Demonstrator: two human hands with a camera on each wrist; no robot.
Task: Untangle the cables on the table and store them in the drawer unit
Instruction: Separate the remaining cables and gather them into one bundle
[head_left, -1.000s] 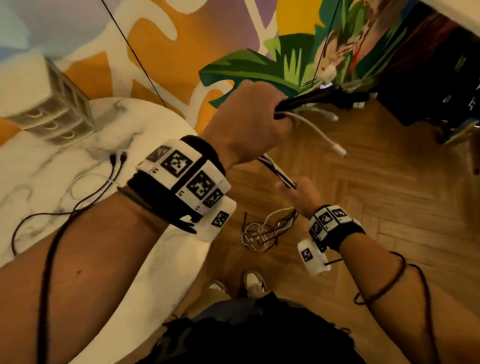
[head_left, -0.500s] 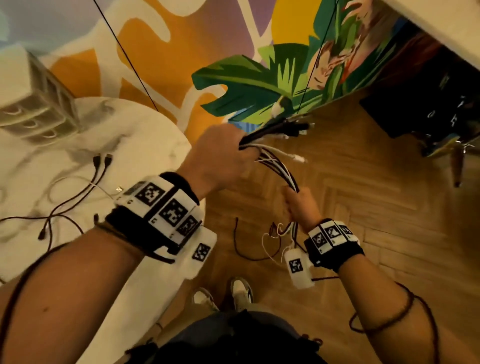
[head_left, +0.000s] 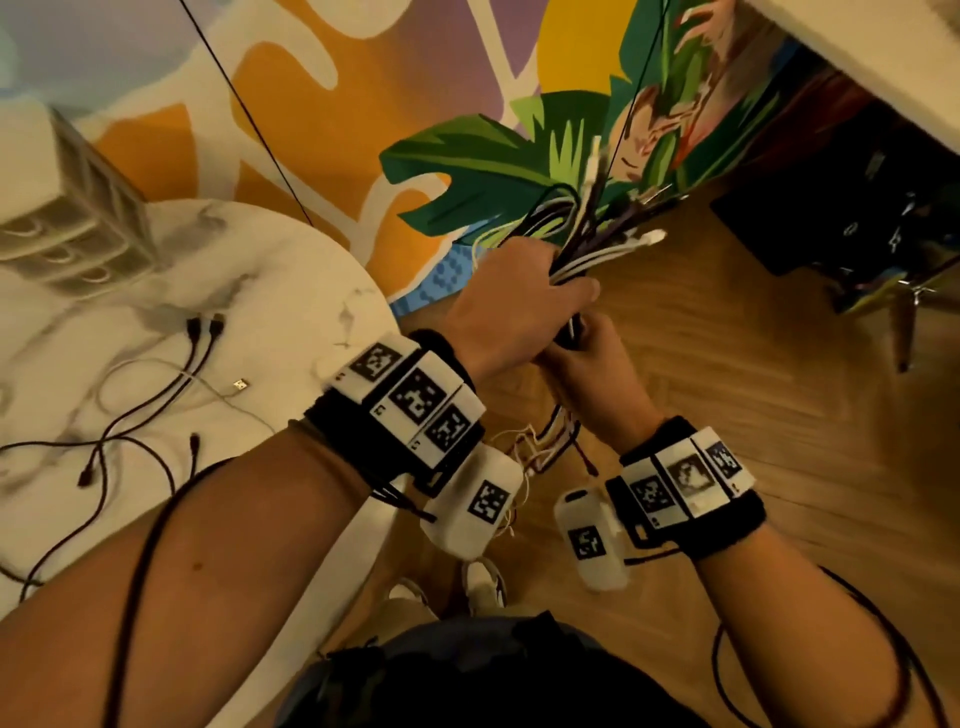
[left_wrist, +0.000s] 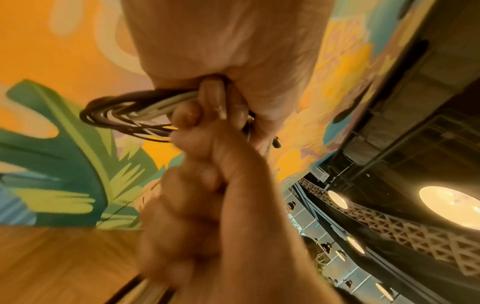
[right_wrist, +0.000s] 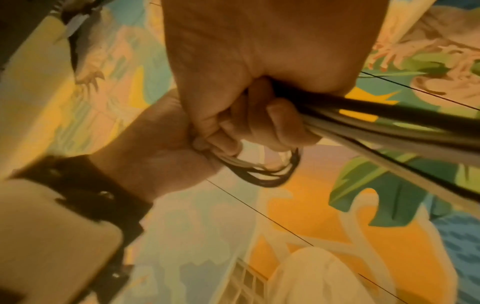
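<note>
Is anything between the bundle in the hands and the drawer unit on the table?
Nothing solid. The cable bundle is gripped by the left hand and right hand over the floor. Only loose cables lie flat on the table before the drawer unit.

A round white marble-patterned table (head_left: 291, 291) is seen bearing a white drawer unit (head_left: 67, 208) at its far edge, with loose black cables (head_left: 140, 410) and a thin white cable (head_left: 156, 366) spread nearer than the unit.
</note>
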